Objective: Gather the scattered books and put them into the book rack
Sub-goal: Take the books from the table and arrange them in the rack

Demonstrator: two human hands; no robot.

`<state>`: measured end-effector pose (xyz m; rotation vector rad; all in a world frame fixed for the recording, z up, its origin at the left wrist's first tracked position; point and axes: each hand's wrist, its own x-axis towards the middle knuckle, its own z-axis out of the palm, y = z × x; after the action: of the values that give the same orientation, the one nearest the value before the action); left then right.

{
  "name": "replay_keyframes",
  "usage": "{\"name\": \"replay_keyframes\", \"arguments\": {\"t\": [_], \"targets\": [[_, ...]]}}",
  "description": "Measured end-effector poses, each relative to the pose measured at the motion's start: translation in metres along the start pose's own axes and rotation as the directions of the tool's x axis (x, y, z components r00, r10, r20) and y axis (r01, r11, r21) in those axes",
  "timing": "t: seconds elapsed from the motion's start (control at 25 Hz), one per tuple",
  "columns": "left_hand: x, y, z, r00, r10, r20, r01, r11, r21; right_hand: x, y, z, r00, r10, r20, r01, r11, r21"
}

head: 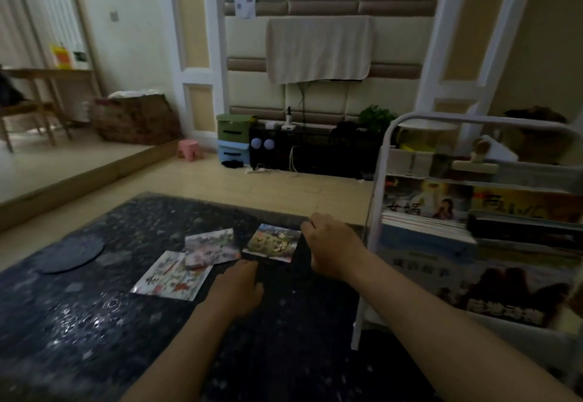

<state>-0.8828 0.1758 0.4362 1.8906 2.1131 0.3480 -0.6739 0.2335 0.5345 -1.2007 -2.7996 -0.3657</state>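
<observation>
Lying on the dark speckled table (94, 322), three thin colourful picture books (209, 247) sit beside the white metal book rack (371, 228); the right hand (331, 243) pinches the greenish book (271, 242), and the left hand's (238, 281) grip is unclear.

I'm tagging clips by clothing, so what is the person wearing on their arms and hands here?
Nothing visible. The left forearm and right forearm are bare down to the frame's edge, no sleeve or cuff in view. The left hand and right hand wear no gloves; no watch, bracelet or ring can be made out, though the picture is dim and soft.
</observation>
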Motion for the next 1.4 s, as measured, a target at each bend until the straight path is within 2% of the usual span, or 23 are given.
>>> {"name": "replay_keyframes", "arguments": {"t": [0.24,0.4,0.48,0.56,0.64,0.72,0.8,0.88,1.0,1.16,1.24,1.4], "targets": [[0.0,-0.043,0.051,0.991,-0.131,-0.002,0.129,0.978,-0.161,0.047,-0.041,0.084,0.959,0.072,0.273,-0.112,0.984,0.135],[0.009,-0.05,0.086,0.987,-0.149,-0.06,0.131,0.962,-0.241,0.069,-0.055,0.141,0.896,0.154,0.417,-0.221,0.968,0.117],[0.02,-0.051,0.098,0.982,-0.153,-0.11,0.119,0.955,-0.272,0.085,-0.053,0.17,0.851,0.227,0.474,-0.337,0.928,0.159],[0.035,-0.049,0.101,0.979,-0.12,-0.168,0.071,0.959,-0.273,0.103,-0.045,0.196,0.783,0.364,0.505,-0.546,0.79,0.277],[0.05,-0.045,0.1,0.973,-0.089,-0.213,0.028,0.961,-0.276,0.124,-0.035,0.216,0.684,0.494,0.537,-0.724,0.555,0.411],[0.06,-0.046,0.098,0.967,-0.081,-0.242,0.014,0.964,-0.267,0.146,-0.027,0.23,0.562,0.599,0.571,-0.816,0.287,0.502],[0.063,-0.054,0.098,0.967,-0.089,-0.239,0.03,0.971,-0.237,0.167,-0.022,0.238,0.468,0.662,0.585,-0.833,0.11,0.543],[0.063,-0.063,0.1,0.967,-0.115,-0.225,0.061,0.971,-0.233,0.186,-0.019,0.245,0.428,0.701,0.571,-0.838,0.071,0.541],[0.063,-0.073,0.096,0.958,-0.161,-0.237,0.1,0.963,-0.25,0.205,-0.023,0.254,0.403,0.741,0.537,-0.862,0.11,0.495],[0.062,-0.08,0.093,0.948,-0.201,-0.246,0.135,0.955,-0.263,0.213,-0.022,0.259,0.368,0.757,0.54,-0.873,0.081,0.481],[0.062,-0.081,0.092,0.947,-0.21,-0.243,0.141,0.951,-0.275,0.213,-0.02,0.258,0.356,0.743,0.567,-0.866,0.035,0.499],[0.062,-0.081,0.092,0.944,-0.218,-0.246,0.144,0.948,-0.285,0.206,-0.019,0.244,0.366,0.663,0.653,-0.774,-0.172,0.609]]}}
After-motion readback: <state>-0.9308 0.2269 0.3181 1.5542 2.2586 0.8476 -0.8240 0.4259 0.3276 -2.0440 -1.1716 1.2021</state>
